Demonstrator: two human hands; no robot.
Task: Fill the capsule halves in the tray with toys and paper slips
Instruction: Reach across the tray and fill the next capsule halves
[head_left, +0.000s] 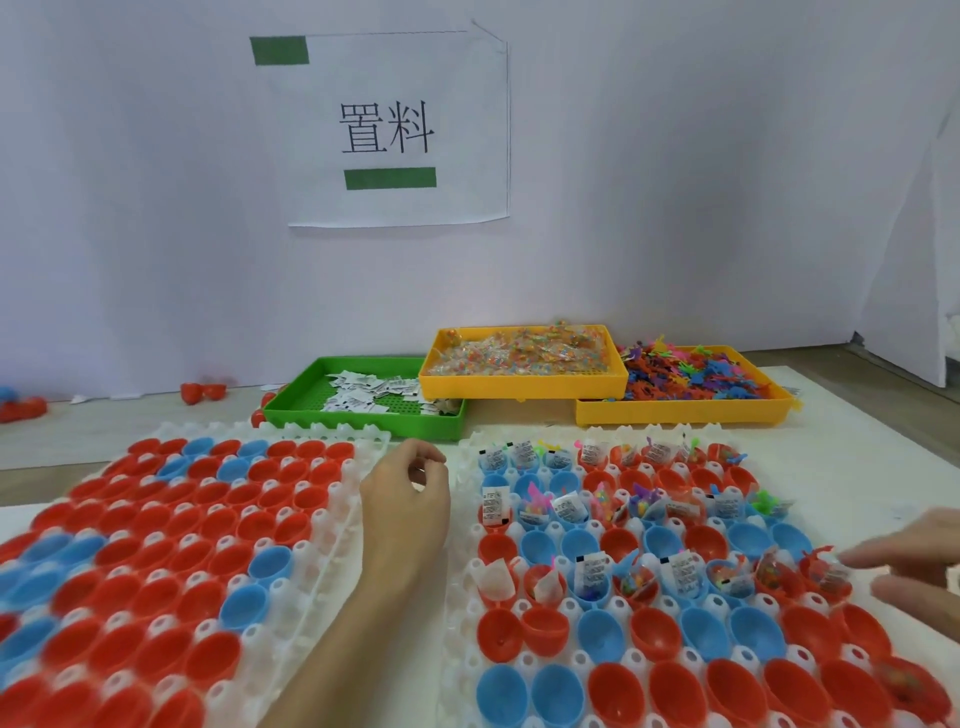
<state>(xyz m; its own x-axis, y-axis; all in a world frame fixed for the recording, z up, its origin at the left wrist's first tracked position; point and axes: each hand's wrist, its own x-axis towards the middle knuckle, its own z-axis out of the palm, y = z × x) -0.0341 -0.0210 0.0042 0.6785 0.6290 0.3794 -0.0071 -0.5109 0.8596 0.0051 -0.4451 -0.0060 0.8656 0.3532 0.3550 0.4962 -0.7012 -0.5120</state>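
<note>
My left hand (408, 493) hovers between the two trays, fingers loosely curled, whether pinching anything I cannot tell; my right hand (914, 566), blurred, spreads its fingers at the right tray (467, 613), where three rows of capsule halves (592, 571) hold toys and paper slips, the rest empty; left tray (332, 525) looks unfilled

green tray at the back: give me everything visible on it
The green tray is a shallow rectangular bin, plastic by its look, with low walls and a perforated floor. It lies flat on the table behind the white capsule tray, left of the stacked yellow tray, whose left end overlaps its right corner. Small printed white paper slips lie loose inside, mostly toward the back and right; the front left floor is bare. Neither hand touches it.
</note>
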